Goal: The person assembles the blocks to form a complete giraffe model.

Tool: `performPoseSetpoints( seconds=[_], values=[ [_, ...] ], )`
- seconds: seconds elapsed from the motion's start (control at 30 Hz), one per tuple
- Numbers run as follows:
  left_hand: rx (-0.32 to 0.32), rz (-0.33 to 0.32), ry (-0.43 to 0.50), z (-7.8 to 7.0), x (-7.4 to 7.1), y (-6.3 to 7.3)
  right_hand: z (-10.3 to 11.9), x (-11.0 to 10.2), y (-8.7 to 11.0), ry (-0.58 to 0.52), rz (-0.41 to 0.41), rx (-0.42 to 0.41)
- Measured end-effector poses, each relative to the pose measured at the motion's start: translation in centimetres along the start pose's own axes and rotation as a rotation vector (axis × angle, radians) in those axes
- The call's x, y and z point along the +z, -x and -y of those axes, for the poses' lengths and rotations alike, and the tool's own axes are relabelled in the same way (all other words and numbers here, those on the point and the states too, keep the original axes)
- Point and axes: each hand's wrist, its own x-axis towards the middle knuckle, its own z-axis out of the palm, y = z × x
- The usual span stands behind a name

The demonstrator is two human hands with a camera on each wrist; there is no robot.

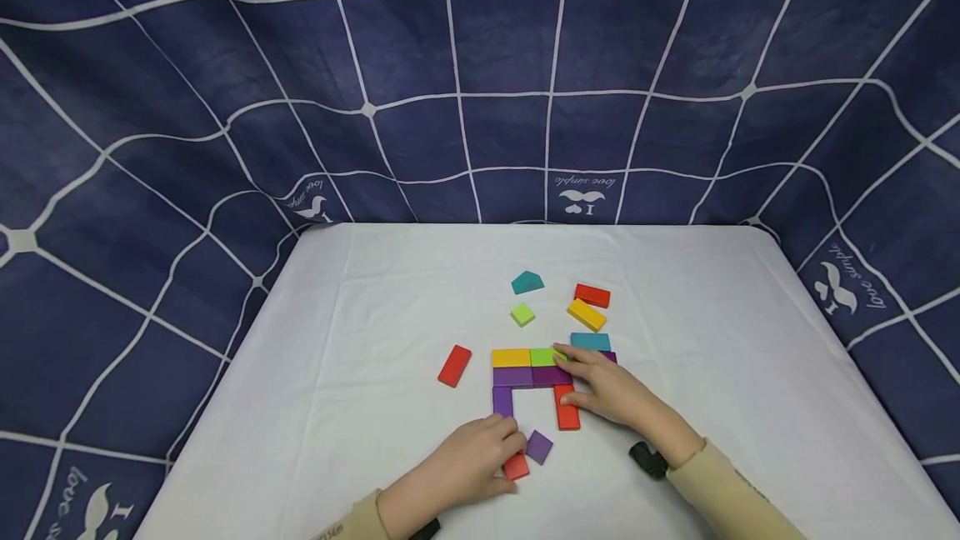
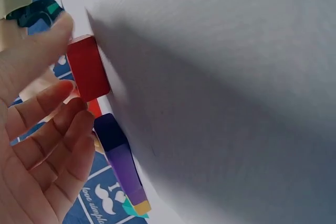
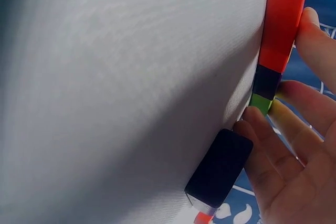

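In the head view my left hand is over the near end of a red block on the table, partly covering it. The left wrist view has that red block between the thumb and index finger, with a small gap at the thumb tip. The other left fingertips are near an upright purple block. My right hand rests along the joined blocks. Its thumb touches a red block, and its fingers reach the lime block and a dark purple block. A yellow block and another purple block complete that cluster.
A small purple square lies between the hands. A loose red block lies left. Beyond the cluster are a teal piece, a lime square, a yellow block, another red block and a teal block.
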Motion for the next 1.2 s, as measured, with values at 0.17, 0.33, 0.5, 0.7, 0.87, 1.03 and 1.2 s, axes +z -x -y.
performPoseSetpoints(
  seconds=[0.17,0.33,0.5,0.7,0.87,1.03,1.2],
  values=[
    [-0.025,0.026,0.031,-0.12,-0.01,0.00,0.04,-0.01,0.01,0.003,0.001,-0.008],
    [-0.035,0.031,0.057,-0.09,0.00,0.04,0.07,0.08,0.10,-0.007,0.003,0.001],
    [-0.046,-0.022,0.024,-0.03,0.10,0.21,0.14,0.15,0.19,-0.009,0.003,0.001],
    [-0.029,-0.085,-0.081,0.13,0.09,0.14,0.12,0.01,0.18,-0.009,-0.001,-0.004],
    [-0.029,-0.097,-0.087,0.27,0.21,0.07,0.09,-0.01,0.15,-0.004,-0.004,-0.023],
    [-0.067,-0.068,-0.041,0.46,-0.01,-0.07,0.04,-0.10,0.08,-0.002,-0.006,-0.024],
    [-0.114,-0.029,-0.009,0.59,-0.17,-0.23,-0.07,-0.10,0.08,-0.009,0.001,-0.017]
  ],
)
